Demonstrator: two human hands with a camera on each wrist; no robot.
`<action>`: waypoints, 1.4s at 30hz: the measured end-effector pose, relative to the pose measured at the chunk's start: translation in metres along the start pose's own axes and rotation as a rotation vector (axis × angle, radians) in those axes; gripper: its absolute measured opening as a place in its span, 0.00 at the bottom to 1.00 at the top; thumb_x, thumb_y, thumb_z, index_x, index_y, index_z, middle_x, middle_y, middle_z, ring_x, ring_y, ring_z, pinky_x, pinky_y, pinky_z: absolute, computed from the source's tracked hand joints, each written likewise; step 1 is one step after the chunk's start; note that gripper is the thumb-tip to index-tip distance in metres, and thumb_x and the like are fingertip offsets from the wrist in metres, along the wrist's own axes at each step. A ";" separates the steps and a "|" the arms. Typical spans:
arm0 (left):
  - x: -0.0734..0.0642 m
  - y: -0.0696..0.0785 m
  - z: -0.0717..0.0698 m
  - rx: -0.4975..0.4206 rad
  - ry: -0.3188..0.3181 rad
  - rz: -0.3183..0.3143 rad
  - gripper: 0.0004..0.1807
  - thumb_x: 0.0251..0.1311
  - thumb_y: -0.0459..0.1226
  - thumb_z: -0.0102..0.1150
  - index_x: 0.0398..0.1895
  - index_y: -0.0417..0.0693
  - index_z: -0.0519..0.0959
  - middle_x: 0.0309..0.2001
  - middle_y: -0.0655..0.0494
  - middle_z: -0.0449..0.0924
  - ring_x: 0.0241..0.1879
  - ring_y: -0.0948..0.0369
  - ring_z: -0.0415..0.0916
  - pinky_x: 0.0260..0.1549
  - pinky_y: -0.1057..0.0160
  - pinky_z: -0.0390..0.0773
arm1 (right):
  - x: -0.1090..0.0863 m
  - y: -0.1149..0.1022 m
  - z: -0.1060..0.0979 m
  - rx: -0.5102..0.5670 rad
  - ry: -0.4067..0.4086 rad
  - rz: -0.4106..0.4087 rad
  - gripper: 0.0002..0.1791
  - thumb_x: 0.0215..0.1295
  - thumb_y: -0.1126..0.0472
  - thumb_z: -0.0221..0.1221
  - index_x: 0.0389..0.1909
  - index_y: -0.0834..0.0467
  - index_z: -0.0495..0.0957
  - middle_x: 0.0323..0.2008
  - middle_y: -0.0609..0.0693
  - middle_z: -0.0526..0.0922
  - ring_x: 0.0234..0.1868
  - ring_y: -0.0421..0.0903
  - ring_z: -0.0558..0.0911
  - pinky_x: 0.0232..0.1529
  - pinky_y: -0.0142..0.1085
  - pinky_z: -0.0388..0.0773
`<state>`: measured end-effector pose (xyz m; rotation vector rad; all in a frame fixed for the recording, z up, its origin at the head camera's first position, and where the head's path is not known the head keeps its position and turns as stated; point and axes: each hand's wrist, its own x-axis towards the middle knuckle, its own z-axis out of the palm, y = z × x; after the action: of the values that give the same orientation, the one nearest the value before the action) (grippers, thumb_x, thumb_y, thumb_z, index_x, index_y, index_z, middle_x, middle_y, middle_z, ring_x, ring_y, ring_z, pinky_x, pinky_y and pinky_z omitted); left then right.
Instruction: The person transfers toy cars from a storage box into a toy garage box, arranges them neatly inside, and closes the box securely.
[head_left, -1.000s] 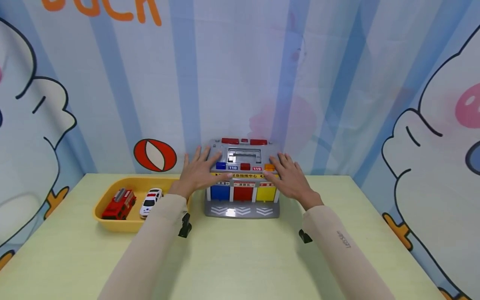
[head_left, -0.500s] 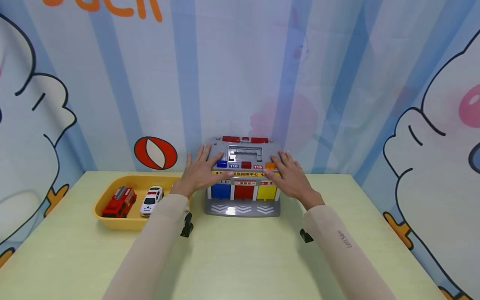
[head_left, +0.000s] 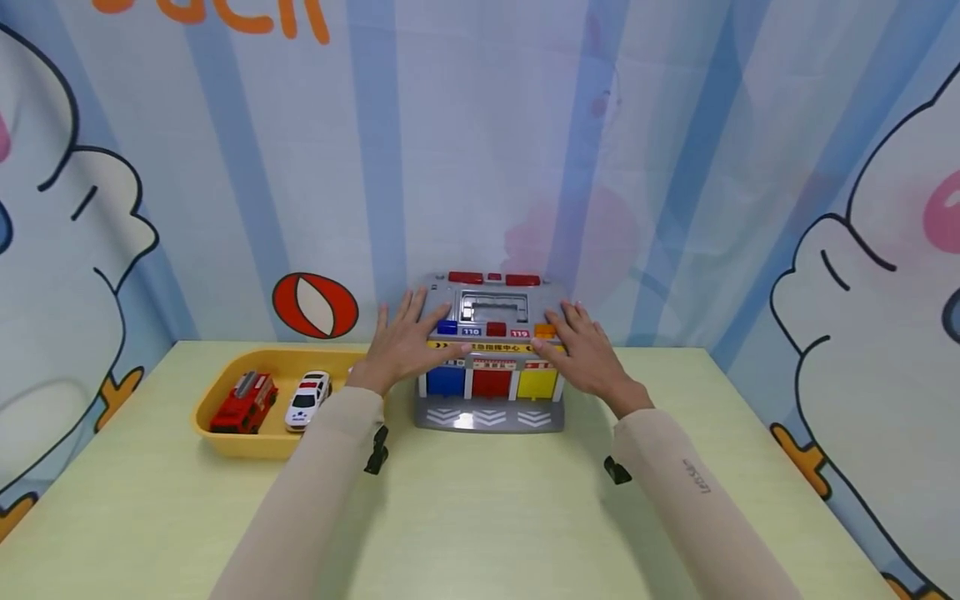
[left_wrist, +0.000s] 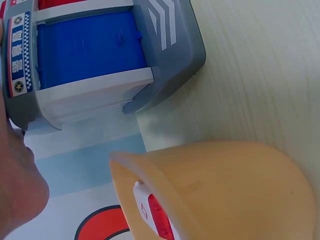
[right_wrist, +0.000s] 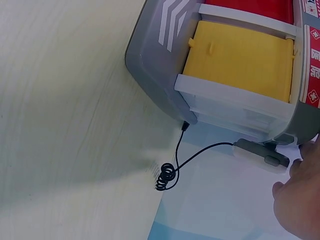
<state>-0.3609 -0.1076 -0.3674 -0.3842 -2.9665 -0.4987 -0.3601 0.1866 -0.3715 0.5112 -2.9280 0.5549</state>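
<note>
"Sitting where on the desk (head_left: 487, 517), the station (head_left: 495, 347)?"

"At twelve o'clock, with its blue door (head_left: 446, 382), red door (head_left: 491, 383) and yellow door (head_left: 536, 383) closed."

"And the left hand (head_left: 405, 346) and right hand (head_left: 590, 356)?"

"Both spread wide. The left lies on the station's top at nine o'clock, thumb across the front; the right mirrors it at three, its thumb just beside the orange button (head_left: 545, 331)."

"What else?"

"At the station's nine o'clock, a tray (head_left: 251, 446), partly behind the left sleeve (head_left: 300, 500). It holds a fire truck (head_left: 245, 404) and, nearer the station, a police car (head_left: 307, 402)."

"Anything at three?"

"A handset (right_wrist: 260, 156) on a coiled cord (right_wrist: 166, 176), beside the right hand."
</note>
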 end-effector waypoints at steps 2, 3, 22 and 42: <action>0.000 -0.001 0.001 -0.004 0.002 0.001 0.48 0.58 0.70 0.46 0.79 0.61 0.55 0.82 0.47 0.34 0.81 0.44 0.27 0.75 0.34 0.29 | 0.000 0.000 0.000 -0.001 0.000 -0.003 0.43 0.73 0.34 0.44 0.79 0.54 0.50 0.81 0.58 0.41 0.81 0.62 0.38 0.78 0.61 0.36; 0.000 -0.001 0.001 -0.006 0.002 0.001 0.48 0.58 0.70 0.47 0.79 0.61 0.55 0.82 0.47 0.34 0.81 0.44 0.27 0.75 0.34 0.28 | 0.000 0.000 0.001 -0.004 0.000 -0.004 0.43 0.73 0.33 0.44 0.79 0.54 0.50 0.81 0.58 0.41 0.81 0.62 0.39 0.78 0.61 0.36; 0.000 -0.003 0.002 -0.031 -0.008 0.007 0.48 0.58 0.69 0.48 0.79 0.60 0.55 0.82 0.46 0.34 0.81 0.44 0.28 0.75 0.35 0.29 | 0.000 0.002 0.002 -0.010 -0.007 -0.016 0.44 0.72 0.33 0.44 0.79 0.54 0.49 0.81 0.57 0.41 0.81 0.60 0.38 0.78 0.60 0.36; 0.002 -0.008 -0.005 0.063 -0.002 0.085 0.47 0.60 0.69 0.46 0.79 0.60 0.55 0.82 0.47 0.36 0.81 0.45 0.29 0.77 0.39 0.31 | 0.008 0.009 -0.005 -0.111 0.004 -0.101 0.44 0.70 0.33 0.46 0.79 0.53 0.52 0.81 0.56 0.45 0.81 0.61 0.43 0.79 0.60 0.40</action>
<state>-0.3643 -0.1163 -0.3646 -0.5021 -2.9447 -0.3941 -0.3699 0.1939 -0.3680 0.6388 -2.8895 0.3777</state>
